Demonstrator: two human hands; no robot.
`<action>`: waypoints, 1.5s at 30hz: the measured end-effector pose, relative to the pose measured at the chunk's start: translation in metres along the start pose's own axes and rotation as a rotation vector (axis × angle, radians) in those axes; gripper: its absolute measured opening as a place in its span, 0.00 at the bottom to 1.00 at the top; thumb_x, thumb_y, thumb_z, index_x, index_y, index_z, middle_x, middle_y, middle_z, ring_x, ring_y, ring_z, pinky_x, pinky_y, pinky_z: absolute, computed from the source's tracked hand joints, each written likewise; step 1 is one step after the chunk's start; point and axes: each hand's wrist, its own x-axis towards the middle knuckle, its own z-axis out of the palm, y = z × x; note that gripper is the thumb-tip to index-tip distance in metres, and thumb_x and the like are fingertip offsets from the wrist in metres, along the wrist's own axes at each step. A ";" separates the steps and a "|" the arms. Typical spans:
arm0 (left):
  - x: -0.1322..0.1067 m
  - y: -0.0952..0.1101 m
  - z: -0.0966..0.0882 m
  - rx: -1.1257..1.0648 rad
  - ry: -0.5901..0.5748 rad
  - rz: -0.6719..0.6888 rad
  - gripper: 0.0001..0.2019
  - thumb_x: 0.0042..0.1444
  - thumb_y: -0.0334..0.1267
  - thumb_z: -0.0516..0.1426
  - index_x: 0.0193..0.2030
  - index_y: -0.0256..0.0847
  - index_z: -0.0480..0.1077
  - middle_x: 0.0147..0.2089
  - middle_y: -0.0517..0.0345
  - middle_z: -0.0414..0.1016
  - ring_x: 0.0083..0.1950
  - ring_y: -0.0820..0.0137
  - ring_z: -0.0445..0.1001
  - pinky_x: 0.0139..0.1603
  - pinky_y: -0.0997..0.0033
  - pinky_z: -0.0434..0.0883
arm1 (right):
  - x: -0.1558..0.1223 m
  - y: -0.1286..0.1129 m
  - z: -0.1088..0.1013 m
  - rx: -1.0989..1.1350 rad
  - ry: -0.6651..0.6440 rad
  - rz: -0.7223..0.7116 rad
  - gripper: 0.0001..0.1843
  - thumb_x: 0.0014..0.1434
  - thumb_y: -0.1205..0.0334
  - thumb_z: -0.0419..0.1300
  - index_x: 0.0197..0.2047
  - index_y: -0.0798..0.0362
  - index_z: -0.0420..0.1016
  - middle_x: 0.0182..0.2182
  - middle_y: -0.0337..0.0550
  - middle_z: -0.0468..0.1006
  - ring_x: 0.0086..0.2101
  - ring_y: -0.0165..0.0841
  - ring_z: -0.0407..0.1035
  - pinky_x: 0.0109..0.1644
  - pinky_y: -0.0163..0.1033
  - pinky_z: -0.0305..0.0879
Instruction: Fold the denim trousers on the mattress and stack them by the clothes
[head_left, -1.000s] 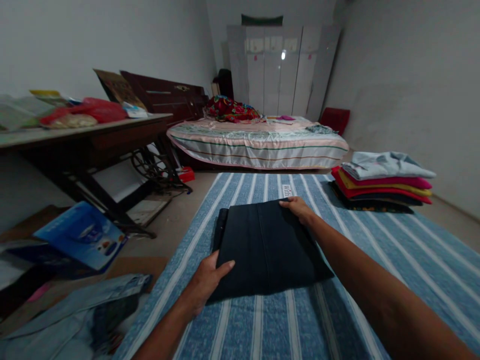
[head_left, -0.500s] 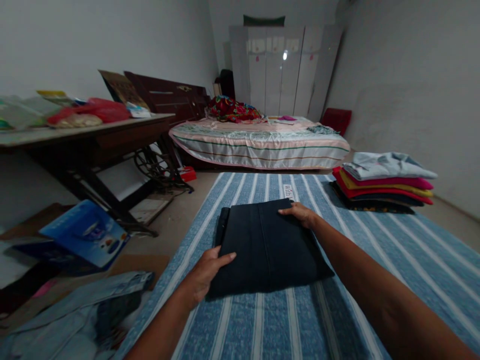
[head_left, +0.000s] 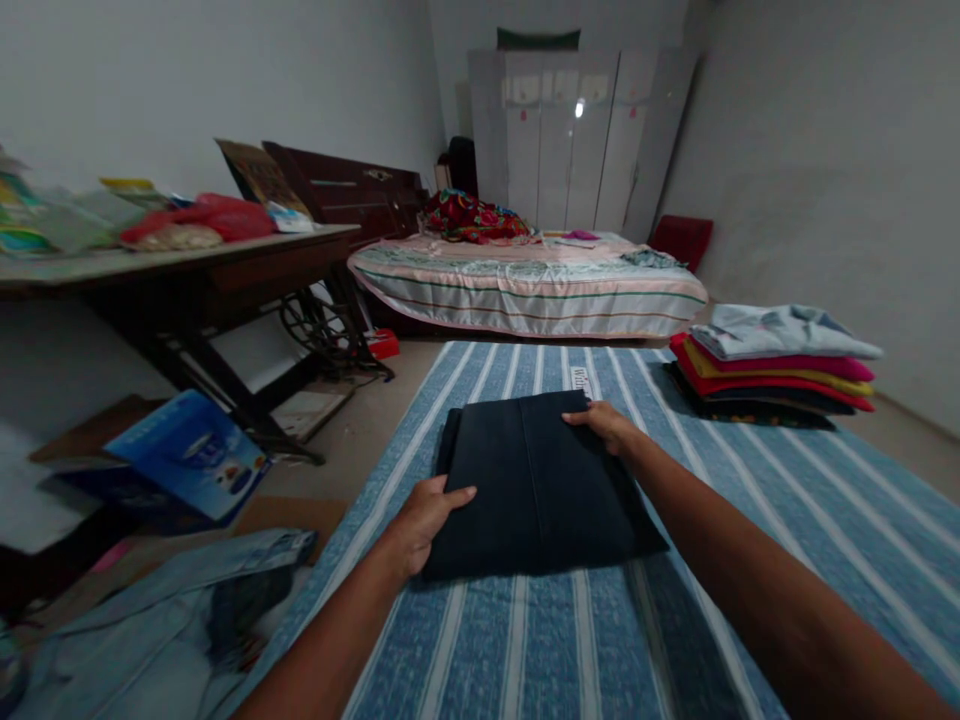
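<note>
A dark navy folded garment (head_left: 540,490), its exact kind unclear, is held over the blue-and-white striped bed cover (head_left: 480,640). A seam runs down its middle, and a narrow folded layer shows at its left side. My left hand (head_left: 431,520) grips the left edge, thumb on top and fingers hidden beneath. At the far right edge, my right hand (head_left: 604,425) is closed on the cloth in the same way, with its thumb over the top. To the right lies a stack of folded clothes (head_left: 772,365), a light grey-blue piece uppermost.
Beyond the striped cover stands another bed (head_left: 525,290) with a patterned red blanket (head_left: 480,218). At left are a sewing-machine table (head_left: 247,255), a blue carton (head_left: 191,455) and a heap of denim (head_left: 150,630). A wardrobe (head_left: 562,140) stands against the back wall.
The view has swung slightly left. Both hands keep their hold on the garment, whose near edge and left side have shifted slightly up in view.
</note>
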 end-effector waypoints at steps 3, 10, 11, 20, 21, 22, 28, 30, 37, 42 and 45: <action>0.005 -0.008 -0.006 -0.028 -0.030 -0.066 0.23 0.41 0.36 0.66 0.47 0.32 0.70 0.37 0.46 0.79 0.33 0.62 0.78 0.37 0.64 0.75 | 0.007 0.010 -0.001 -0.027 0.011 0.079 0.10 0.46 0.64 0.66 0.32 0.55 0.71 0.22 0.42 0.77 0.23 0.36 0.72 0.30 0.42 0.71; -0.005 -0.009 -0.020 0.034 -0.244 -0.061 0.28 0.42 0.38 0.67 0.51 0.33 0.69 0.44 0.45 0.78 0.39 0.61 0.78 0.44 0.64 0.73 | -0.014 0.008 -0.014 0.004 -0.188 0.109 0.12 0.47 0.63 0.66 0.36 0.58 0.74 0.30 0.49 0.80 0.30 0.36 0.75 0.38 0.42 0.72; -0.006 -0.009 -0.020 0.049 -0.241 -0.063 0.28 0.41 0.38 0.67 0.51 0.33 0.69 0.43 0.45 0.78 0.39 0.60 0.78 0.44 0.64 0.73 | -0.017 0.007 -0.015 0.005 -0.202 0.102 0.12 0.46 0.65 0.66 0.35 0.59 0.75 0.29 0.49 0.80 0.29 0.36 0.75 0.37 0.42 0.72; -0.003 -0.012 -0.013 0.175 -0.075 -0.035 0.26 0.33 0.39 0.68 0.43 0.33 0.73 0.38 0.50 0.80 0.35 0.61 0.78 0.39 0.64 0.73 | -0.019 0.008 -0.013 0.027 -0.165 0.102 0.11 0.48 0.66 0.64 0.37 0.58 0.73 0.27 0.46 0.79 0.26 0.35 0.74 0.37 0.44 0.72; -0.002 -0.013 -0.013 0.188 -0.066 -0.030 0.25 0.33 0.39 0.68 0.42 0.33 0.73 0.38 0.50 0.80 0.35 0.61 0.78 0.39 0.64 0.73 | -0.018 0.009 -0.014 0.019 -0.160 0.126 0.12 0.48 0.65 0.65 0.37 0.59 0.73 0.27 0.47 0.79 0.26 0.37 0.74 0.36 0.46 0.72; -0.001 -0.014 -0.013 0.203 -0.054 -0.019 0.25 0.33 0.39 0.67 0.42 0.33 0.73 0.37 0.51 0.80 0.35 0.61 0.77 0.39 0.64 0.73 | -0.018 0.010 -0.014 0.015 -0.153 0.143 0.12 0.48 0.65 0.65 0.37 0.59 0.73 0.27 0.48 0.79 0.26 0.37 0.74 0.36 0.47 0.72; 0.000 -0.022 -0.014 0.309 0.027 0.127 0.25 0.37 0.42 0.66 0.44 0.35 0.72 0.40 0.53 0.79 0.39 0.61 0.77 0.42 0.64 0.72 | -0.016 0.016 -0.014 0.030 -0.038 0.129 0.09 0.55 0.60 0.60 0.38 0.57 0.73 0.28 0.44 0.79 0.29 0.34 0.74 0.39 0.41 0.72; -0.001 -0.022 -0.014 0.334 0.036 0.137 0.25 0.37 0.43 0.65 0.44 0.36 0.72 0.40 0.53 0.79 0.39 0.61 0.77 0.42 0.65 0.72 | -0.012 0.020 -0.011 -0.012 0.017 0.159 0.09 0.55 0.61 0.61 0.37 0.58 0.72 0.26 0.44 0.78 0.28 0.34 0.73 0.36 0.42 0.72; 0.001 -0.018 -0.015 0.409 0.021 0.124 0.24 0.37 0.44 0.65 0.43 0.37 0.72 0.39 0.55 0.80 0.39 0.62 0.77 0.41 0.66 0.72 | -0.007 0.027 -0.010 -0.045 0.067 0.162 0.09 0.59 0.60 0.59 0.40 0.58 0.71 0.31 0.40 0.76 0.28 0.28 0.71 0.36 0.39 0.70; -0.002 -0.022 -0.019 0.368 0.037 0.108 0.21 0.41 0.47 0.62 0.40 0.36 0.73 0.36 0.55 0.80 0.35 0.63 0.77 0.38 0.67 0.71 | -0.033 0.028 -0.022 0.037 -0.141 0.214 0.11 0.55 0.59 0.62 0.37 0.60 0.73 0.27 0.47 0.79 0.28 0.36 0.74 0.40 0.45 0.71; -0.006 -0.024 -0.021 0.293 0.022 0.085 0.22 0.42 0.50 0.61 0.41 0.35 0.73 0.34 0.54 0.80 0.35 0.62 0.77 0.39 0.65 0.71 | -0.058 0.033 -0.033 0.064 -0.258 0.226 0.14 0.53 0.59 0.63 0.39 0.60 0.73 0.30 0.49 0.80 0.29 0.35 0.75 0.42 0.44 0.71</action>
